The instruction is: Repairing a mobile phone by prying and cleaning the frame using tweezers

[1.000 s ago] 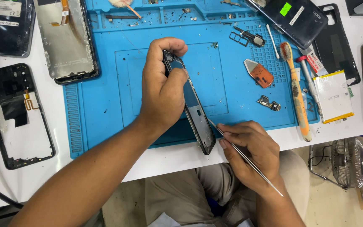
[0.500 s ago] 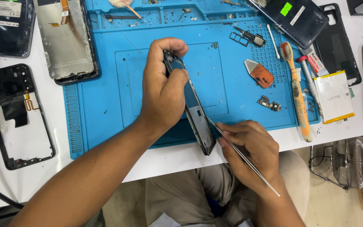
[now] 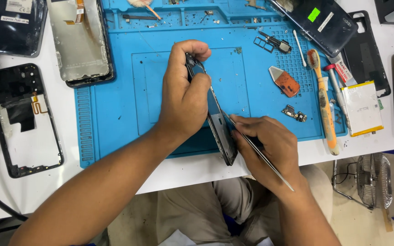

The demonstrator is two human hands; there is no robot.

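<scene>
Phone [image 3: 215, 114]: you hold it on edge above the blue mat [image 3: 115, 114], near the worktop's [image 3: 69, 182] front edge.
Left hand [image 3: 185, 98]: your fingers are clamped round the phone's upper half.
Tweezers [image 3: 261, 155]: tips at the phone's lower side.
Right hand [image 3: 270, 146]: closed on the tweezers.
Progress: phone looks opened; small parts [image 3: 295, 113] lie out on the mat, with a toothbrush [image 3: 322, 105] and battery [image 3: 362, 108] further right, so reassembly seems left.
</scene>
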